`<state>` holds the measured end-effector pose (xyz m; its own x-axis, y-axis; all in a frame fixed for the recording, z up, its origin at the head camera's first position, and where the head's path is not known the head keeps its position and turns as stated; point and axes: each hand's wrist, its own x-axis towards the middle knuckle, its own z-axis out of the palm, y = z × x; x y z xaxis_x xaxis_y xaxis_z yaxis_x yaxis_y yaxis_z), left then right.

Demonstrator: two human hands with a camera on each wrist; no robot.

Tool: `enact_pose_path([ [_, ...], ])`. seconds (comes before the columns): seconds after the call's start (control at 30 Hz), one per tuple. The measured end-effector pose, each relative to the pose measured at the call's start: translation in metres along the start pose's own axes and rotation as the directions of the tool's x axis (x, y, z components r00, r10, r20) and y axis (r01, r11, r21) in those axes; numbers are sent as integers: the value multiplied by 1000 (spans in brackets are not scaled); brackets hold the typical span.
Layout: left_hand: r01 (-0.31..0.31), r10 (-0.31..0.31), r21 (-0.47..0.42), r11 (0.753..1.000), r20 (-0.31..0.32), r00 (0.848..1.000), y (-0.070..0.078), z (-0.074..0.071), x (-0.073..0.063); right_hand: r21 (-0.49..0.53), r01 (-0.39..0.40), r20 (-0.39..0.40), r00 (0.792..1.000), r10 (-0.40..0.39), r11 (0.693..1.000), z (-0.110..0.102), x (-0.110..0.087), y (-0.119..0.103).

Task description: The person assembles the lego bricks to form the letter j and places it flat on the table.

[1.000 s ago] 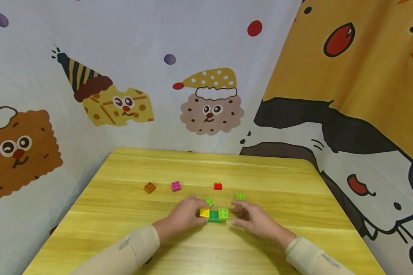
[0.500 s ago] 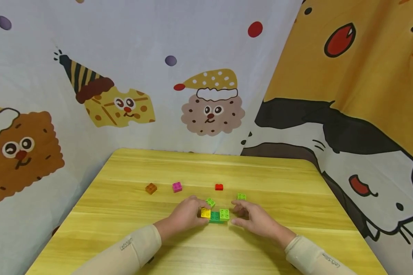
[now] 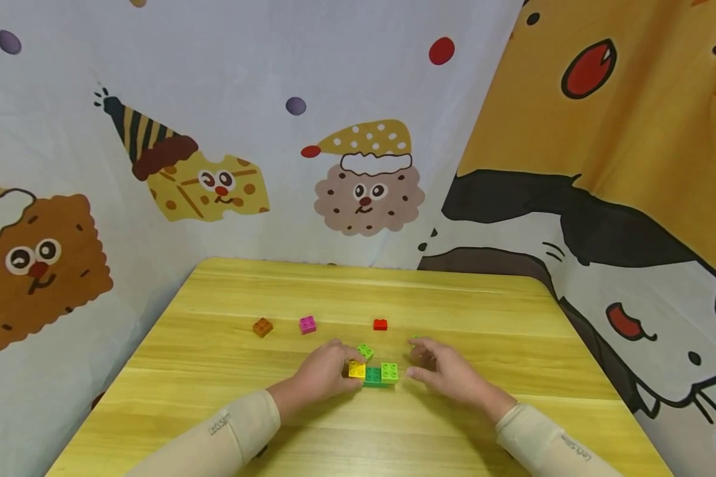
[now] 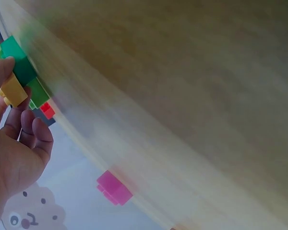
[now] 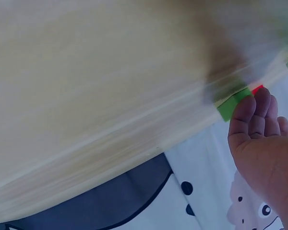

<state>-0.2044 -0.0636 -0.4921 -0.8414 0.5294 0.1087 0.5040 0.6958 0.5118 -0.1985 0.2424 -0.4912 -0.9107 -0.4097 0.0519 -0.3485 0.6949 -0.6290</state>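
My left hand [image 3: 329,371] pinches the yellow brick [image 3: 357,370] between thumb and fingers. That brick sits on the left end of a dark green brick [image 3: 372,376], and a lime green brick [image 3: 389,372] is on the right end. In the left wrist view the thumb lies against the dark green brick [image 4: 20,62] beside the yellow one [image 4: 14,91]. My right hand [image 3: 447,374] is apart from the built piece, fingers loosely bent and holding nothing. Its fingertips mostly cover another lime green brick in the head view; the right wrist view shows this brick [image 5: 226,108] just beyond the fingers.
A loose lime green brick [image 3: 365,351] lies just behind the built piece. Farther back on the wooden table [image 3: 215,397] are a red brick [image 3: 380,324], a magenta brick [image 3: 307,324] and an orange-brown brick [image 3: 262,327]. A printed curtain [image 3: 244,66] hangs behind the table.
My right hand has moved slightly away and to the right from the built piece, toward the lime green brick there, now mostly covering it. The left hand keeps its hold on the yellow brick.
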Motion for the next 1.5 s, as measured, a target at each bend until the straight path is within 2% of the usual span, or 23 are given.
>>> enact_pose_path([
  [0.3, 4, -4, -11, 1000, -2, 1000, -1, 1, 0, -65, -60, -73, 996, 55, 996, -8, 5, 9],
  [0.57, 6, -6, -19, 1000, 3, 1000, -2, 1, -1, -119, -49, -137, 990, 32, 992, -10, 7, 13],
  [1.03, -2, 2, -14, 1000, -2, 1000, -3, 2, -1, -136, -100, -158, 984, 78, 986, -11, 11, 16],
  [1.5, 6, -6, -17, 1000, -4, 1000, -2, 1, 0, -210, -76, -192, 981, 35, 975, -11, 17, 24],
])
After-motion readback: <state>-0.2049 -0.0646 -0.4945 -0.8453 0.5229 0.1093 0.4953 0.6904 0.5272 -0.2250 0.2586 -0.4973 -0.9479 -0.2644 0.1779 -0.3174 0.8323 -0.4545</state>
